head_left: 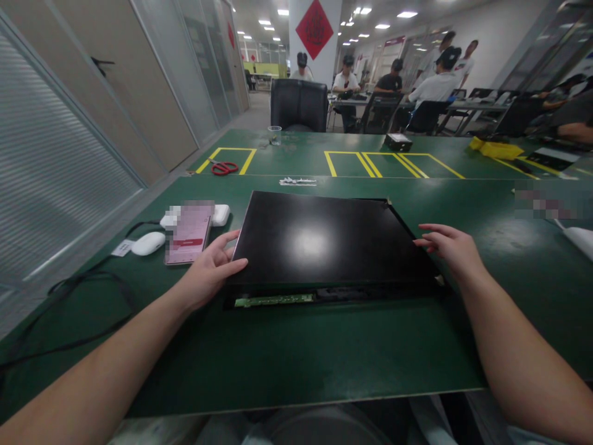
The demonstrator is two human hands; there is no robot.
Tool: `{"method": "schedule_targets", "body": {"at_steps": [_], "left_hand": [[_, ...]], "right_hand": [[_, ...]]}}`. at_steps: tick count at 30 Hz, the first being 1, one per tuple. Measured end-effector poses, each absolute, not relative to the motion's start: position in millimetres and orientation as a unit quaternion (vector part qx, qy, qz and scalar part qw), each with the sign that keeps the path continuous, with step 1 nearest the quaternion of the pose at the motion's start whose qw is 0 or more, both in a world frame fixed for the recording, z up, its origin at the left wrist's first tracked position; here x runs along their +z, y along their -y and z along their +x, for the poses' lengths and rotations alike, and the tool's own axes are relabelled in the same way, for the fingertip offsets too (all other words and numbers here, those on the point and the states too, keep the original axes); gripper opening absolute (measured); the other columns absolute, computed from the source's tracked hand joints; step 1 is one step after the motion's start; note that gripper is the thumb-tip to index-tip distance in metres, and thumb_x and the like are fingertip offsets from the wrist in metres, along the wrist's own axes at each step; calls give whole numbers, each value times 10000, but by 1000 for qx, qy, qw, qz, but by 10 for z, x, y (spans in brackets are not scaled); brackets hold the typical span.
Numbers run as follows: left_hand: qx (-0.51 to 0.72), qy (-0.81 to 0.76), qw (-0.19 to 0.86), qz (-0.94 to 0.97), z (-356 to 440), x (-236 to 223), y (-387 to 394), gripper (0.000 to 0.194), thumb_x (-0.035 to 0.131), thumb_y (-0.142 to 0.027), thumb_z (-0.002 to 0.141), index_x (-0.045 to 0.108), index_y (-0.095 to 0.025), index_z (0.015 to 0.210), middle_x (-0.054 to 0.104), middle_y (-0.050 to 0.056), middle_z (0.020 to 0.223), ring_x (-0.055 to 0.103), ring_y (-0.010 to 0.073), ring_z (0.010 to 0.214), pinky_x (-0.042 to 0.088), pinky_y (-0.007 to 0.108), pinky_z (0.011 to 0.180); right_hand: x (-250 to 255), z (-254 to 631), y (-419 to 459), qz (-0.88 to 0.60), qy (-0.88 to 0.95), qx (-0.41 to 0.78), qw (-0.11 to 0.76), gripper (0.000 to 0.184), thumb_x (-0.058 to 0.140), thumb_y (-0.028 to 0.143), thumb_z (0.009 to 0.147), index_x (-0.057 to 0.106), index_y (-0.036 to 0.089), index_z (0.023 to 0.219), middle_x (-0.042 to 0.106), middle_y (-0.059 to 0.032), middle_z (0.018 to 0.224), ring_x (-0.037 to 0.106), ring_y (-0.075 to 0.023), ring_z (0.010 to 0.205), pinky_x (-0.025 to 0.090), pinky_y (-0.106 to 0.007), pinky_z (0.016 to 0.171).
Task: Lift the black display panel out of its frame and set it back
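Observation:
A black flat display panel lies face up on the green table, with a thin green circuit strip showing along its near edge. My left hand rests at the panel's left edge, fingers apart and touching the edge. My right hand lies at the panel's right edge, fingers stretched out and touching it. Neither hand holds anything.
A phone, a white mouse, a white case and a black cable lie to the left. Red scissors, a clear cup, small metal parts and a black box sit farther back. Several people sit at far tables.

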State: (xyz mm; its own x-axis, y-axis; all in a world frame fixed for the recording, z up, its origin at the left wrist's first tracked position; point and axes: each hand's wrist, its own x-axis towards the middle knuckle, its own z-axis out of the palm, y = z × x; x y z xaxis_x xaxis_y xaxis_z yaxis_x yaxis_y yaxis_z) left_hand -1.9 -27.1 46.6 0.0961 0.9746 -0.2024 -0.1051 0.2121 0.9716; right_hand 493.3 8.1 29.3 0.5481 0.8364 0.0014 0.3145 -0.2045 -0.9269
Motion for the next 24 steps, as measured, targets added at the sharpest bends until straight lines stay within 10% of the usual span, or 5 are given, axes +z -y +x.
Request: {"method": "schedule_targets", "body": {"at_steps": [24], "left_hand": [[414,-489,623,450,-2,519,254,920,959,-245,748,567,-216,1581,847,137,1235,806,337,1181,680,337,902]], "right_hand": [[237,5015,-61,-771,477,158,391,230,734,334,709,849,272,898,778,-44,743,681,-248,691,497,-334,583]]}}
